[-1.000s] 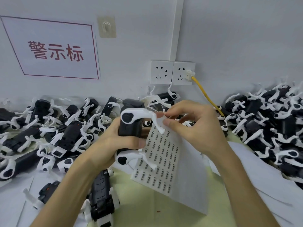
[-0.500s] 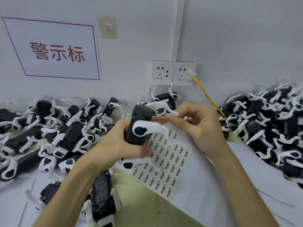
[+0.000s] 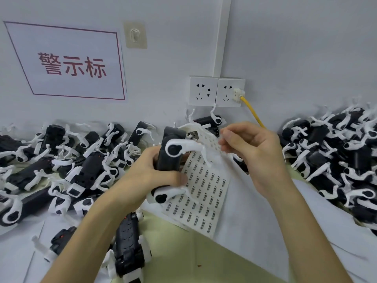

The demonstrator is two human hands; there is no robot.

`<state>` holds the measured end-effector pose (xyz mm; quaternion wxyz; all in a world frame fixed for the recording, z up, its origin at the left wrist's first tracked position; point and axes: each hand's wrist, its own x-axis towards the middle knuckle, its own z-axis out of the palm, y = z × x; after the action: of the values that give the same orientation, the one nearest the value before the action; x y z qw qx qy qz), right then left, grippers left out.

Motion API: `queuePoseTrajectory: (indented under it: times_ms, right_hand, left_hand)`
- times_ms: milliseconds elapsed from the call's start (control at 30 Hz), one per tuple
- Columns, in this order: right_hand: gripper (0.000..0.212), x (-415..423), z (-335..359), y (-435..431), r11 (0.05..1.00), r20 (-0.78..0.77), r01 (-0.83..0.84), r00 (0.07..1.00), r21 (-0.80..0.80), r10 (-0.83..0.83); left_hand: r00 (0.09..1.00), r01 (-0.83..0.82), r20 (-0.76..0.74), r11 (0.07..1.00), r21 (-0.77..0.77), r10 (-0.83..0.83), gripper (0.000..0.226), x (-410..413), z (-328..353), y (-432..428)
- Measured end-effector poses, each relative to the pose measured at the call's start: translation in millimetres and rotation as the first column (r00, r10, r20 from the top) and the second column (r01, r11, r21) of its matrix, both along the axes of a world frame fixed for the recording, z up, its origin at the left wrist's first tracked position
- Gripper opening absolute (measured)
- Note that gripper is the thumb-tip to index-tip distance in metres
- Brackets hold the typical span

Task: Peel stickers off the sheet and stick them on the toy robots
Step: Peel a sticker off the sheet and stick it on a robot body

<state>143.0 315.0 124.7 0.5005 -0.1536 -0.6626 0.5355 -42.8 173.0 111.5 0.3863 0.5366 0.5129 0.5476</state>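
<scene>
Sticker sheet (image 3: 206, 193) hangs between my hands. My right hand (image 3: 253, 152) pinches its top edge with thumb and forefinger, and my left hand (image 3: 151, 174) grips a toy robot (image 3: 171, 158) just in front of it.

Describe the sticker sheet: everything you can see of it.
The sticker sheet is thin white paper printed with rows of small black-lettered labels. Its lower part lies flat on larger white paper; its upper part curls upward and is blurred. The right hand pinches at its top edge; whether a sticker is lifted cannot be told. The toy robot, held in the left hand, overlaps its left side, with one white arm crossing it.
</scene>
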Motion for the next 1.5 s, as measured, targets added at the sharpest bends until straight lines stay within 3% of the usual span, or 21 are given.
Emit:
queuePoseTrajectory:
  times_ms: [167,300,500,767,1033,1200,1500]
  right_hand:
    - [0.032,2.6,2.8,-2.7,0.999,0.055,-0.024,0.998,0.033,0.022]
    - [0.046,2.2,4.4,-3.8,0.995,0.081,-0.076,0.994,0.065,0.07]
    - [0.039,-2.6,5.5,-8.8,0.993,0.078,-0.04,0.996,0.111,0.032]
    - [0.04,-4.9,2.8,-11.1,0.987,0.096,0.003,0.995,0.161,-0.019]
    - [0.034,-7.6,0.0,-13.3,0.98,0.147,0.069,0.984,0.184,-0.097]
    - [0.014,-5.2,-0.9,-11.5,0.968,0.222,0.084,0.965,0.235,-0.138]
    - [0.007,-7.4,-4.7,-8.9,0.95,0.246,0.128,0.948,0.284,-0.202]
  left_hand:
    - [0.968,-0.182,0.161,0.98,-0.084,0.194,0.043,-6.0,-3.5,3.8]
    - [0.964,-0.19,0.185,0.982,-0.021,0.19,0.043,-5.5,-0.6,1.6]
    - [0.99,-0.045,0.133,0.998,0.036,0.04,0.048,3.1,6.8,-3.8]
    - [0.994,-0.05,0.099,0.999,-0.02,0.051,0.084,6.3,5.9,-7.7]
    - [0.996,0.007,0.087,1.0,0.007,-0.007,0.07,10.3,7.7,-8.1]
    - [0.995,0.009,0.103,0.998,0.066,-0.016,0.05,10.5,9.1,-8.5]
    - [0.995,0.012,0.102,0.995,0.094,-0.021,0.054,4.8,8.5,-7.4]
